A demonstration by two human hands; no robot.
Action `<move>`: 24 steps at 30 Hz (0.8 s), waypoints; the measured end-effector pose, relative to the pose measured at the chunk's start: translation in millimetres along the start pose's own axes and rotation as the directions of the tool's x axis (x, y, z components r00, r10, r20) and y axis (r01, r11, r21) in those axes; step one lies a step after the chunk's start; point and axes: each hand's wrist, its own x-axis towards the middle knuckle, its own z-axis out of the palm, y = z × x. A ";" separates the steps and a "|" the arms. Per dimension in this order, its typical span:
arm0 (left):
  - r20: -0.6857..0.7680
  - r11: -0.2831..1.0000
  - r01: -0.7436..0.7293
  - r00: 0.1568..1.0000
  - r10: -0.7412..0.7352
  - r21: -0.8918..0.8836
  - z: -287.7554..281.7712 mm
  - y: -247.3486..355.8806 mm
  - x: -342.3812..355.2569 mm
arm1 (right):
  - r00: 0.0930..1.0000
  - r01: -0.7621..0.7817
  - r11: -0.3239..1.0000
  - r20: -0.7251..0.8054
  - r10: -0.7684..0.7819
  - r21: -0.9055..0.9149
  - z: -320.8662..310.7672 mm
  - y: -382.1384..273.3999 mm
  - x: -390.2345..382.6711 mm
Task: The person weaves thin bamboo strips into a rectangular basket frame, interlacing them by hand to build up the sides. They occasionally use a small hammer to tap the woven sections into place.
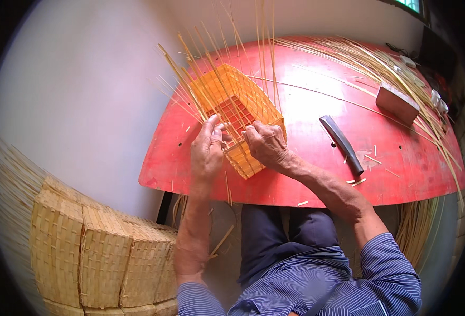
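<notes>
Basket (245, 162) weaving seems at the rim (236, 144): right hand (268, 145) pinches it, left hand (208, 150) grip unclear; next likely needs tight strips (175, 71).

- Left forearm (192, 226) rose almost straight from the lower edge, bare below a striped sleeve (200, 297).
- Left hand (209, 147) stood upright, fingers bent forward, thumb beside them; fingertip contact unclear.
- Right forearm (332, 187) slanted up and leftward, elbow out wide, its sleeve (388, 268) ending near the elbow.
- Right hand (267, 142) lay knuckles up, fingers curled under, thumb mostly hidden.
- Hands near each other, apart, ahead of the torso (296, 284).
- Thighs (285, 231) pointed forward, side by side.
</notes>
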 end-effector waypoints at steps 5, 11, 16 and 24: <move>0.199 0.976 0.123 0.976 -0.087 -0.177 -18.5 7.0 1.3 | 0.994 0.059 0.998 0.091 -0.062 0.025 -7.3 3.2 2.1; 0.315 0.973 0.034 0.948 0.041 -0.230 -22.2 -4.9 14.1 | 0.959 0.211 0.972 0.171 -0.226 0.106 -10.2 28.3 5.6; 0.015 0.922 -0.027 0.999 0.035 -0.386 -8.7 -18.1 -4.3 | 0.902 0.299 0.941 0.277 -0.332 0.156 -13.4 31.0 13.5; -0.458 0.942 -0.135 0.889 -0.022 -0.308 35.2 -45.6 -37.3 | 0.783 0.373 0.912 0.469 -0.409 0.171 -27.6 37.0 28.5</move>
